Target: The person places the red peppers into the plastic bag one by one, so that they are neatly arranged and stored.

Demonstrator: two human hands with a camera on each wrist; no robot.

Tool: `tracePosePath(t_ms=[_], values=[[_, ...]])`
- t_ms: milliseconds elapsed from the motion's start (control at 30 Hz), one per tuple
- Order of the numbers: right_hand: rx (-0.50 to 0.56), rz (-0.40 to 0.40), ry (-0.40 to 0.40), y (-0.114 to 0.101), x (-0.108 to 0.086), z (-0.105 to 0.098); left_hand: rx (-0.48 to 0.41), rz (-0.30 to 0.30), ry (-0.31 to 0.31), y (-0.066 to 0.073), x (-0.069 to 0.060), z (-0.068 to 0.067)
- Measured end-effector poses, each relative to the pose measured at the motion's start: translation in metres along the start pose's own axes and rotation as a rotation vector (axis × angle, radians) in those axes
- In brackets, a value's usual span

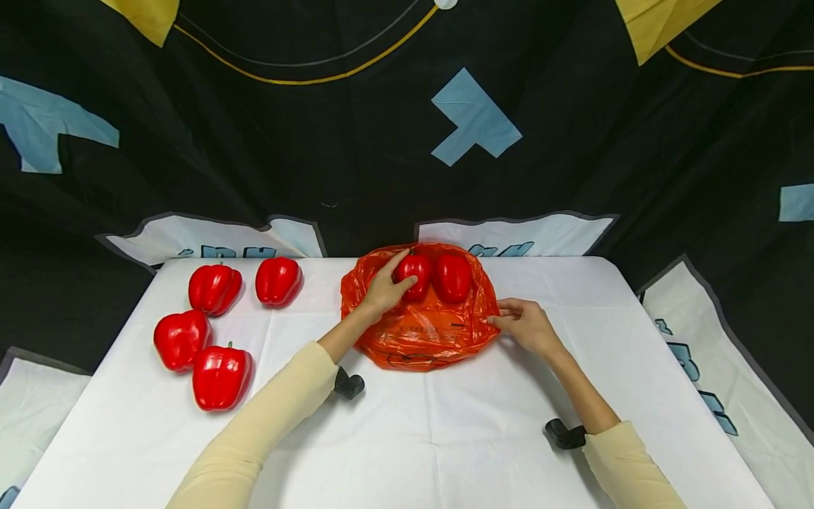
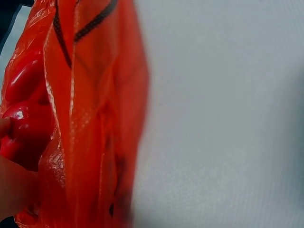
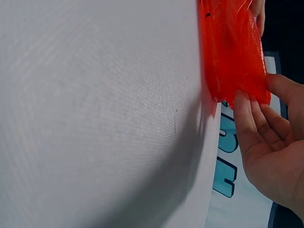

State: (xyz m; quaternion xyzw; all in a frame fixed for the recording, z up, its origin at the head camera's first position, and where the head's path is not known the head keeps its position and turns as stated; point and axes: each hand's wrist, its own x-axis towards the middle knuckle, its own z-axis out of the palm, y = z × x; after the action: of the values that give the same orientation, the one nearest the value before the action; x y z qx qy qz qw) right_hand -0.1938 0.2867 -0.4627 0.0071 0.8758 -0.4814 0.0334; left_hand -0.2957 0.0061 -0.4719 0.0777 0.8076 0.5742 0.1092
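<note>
An orange-red plastic bag (image 1: 416,336) lies spread open at the far middle of the table. Inside it two shiny red bell peppers sit side by side, a left pepper (image 1: 416,274) and a right pepper (image 1: 453,278). My left hand (image 1: 381,290) reaches over the bag's left rim and holds the left pepper between thumb and fingers. At the bag's right side, my right hand (image 1: 529,326) pinches the rim, thumb on one face and fingers on the other, as the right wrist view shows. In the left wrist view, only part of the left hand (image 2: 14,185) appears.
Several red bell peppers stand on the left of the white-covered table (image 1: 394,438): one pepper (image 1: 278,282) nearest the bag, another (image 1: 215,288) at the back, and two more close together in front. A black patterned cloth (image 1: 369,162) hangs behind the table's far edge.
</note>
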Motion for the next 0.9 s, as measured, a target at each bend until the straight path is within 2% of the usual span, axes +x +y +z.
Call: tracePosePath(t_ms=[433,900], values=[[-0.002,-0.005,0.002,0.000,0.000,0.001,-0.008,-0.004,-0.017,0.000,-0.001,-0.004],[-0.003,-0.017,0.002,0.001,0.000,0.001,-0.008,0.029,-0.014,0.003,-0.006,-0.011]])
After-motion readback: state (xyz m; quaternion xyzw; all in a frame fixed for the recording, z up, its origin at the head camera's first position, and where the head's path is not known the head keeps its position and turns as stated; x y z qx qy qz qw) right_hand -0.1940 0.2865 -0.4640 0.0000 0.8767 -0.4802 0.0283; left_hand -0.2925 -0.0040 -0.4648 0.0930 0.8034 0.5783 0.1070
